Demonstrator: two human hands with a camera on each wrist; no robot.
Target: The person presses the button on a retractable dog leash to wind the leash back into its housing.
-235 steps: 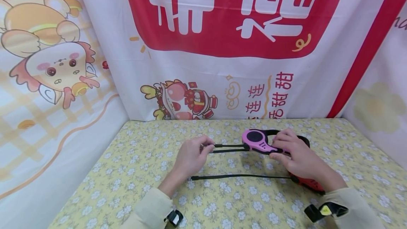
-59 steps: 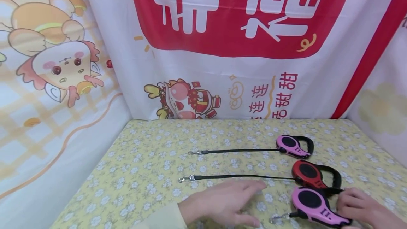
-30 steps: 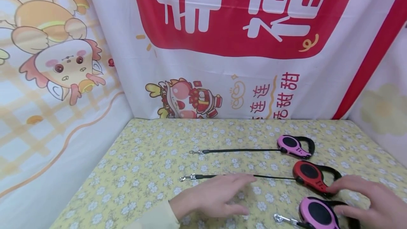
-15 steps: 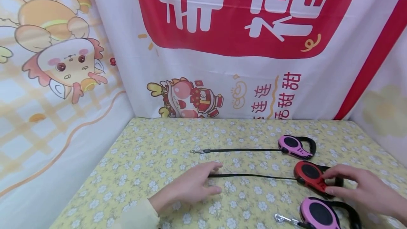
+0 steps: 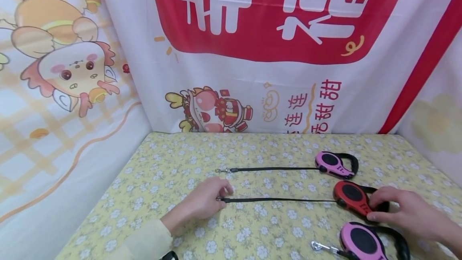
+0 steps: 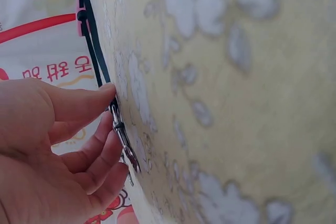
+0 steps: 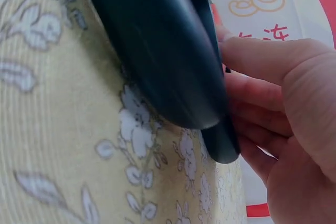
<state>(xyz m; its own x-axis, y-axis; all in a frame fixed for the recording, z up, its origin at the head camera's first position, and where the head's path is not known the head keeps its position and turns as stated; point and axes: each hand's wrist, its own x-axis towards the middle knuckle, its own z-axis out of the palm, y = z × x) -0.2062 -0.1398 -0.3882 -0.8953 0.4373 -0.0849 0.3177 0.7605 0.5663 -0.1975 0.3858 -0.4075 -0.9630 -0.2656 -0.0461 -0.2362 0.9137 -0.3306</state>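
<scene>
A red retractable dog leash (image 5: 348, 194) lies on the flowered cloth, its black strap (image 5: 274, 200) drawn out leftward. My right hand (image 5: 408, 212) grips its body near the handle, with thumb on the near side and fingers on the far side. At the strap's other end, my left hand (image 5: 207, 198) pinches it beside the metal clip (image 6: 124, 139), thumb and fingers on opposite sides in the left wrist view. That hand mostly hides the clip in the head view. In the right wrist view, a black handle (image 7: 163, 51) fills the foreground, partly covering what my right fingers hold.
Behind lies a pink retractable leash (image 5: 330, 162), its strap stretched left to a clip (image 5: 223, 170). Nearer, another pink leash (image 5: 362, 240) has its clip (image 5: 325, 247) close to its body; the frame's bottom edge cuts it off. Printed cloth walls (image 5: 252, 91) border the table.
My right hand put down the near pink leash and moved to the red one, taking hold of it. My left hand slid left along the red leash's strap to its clip end.
</scene>
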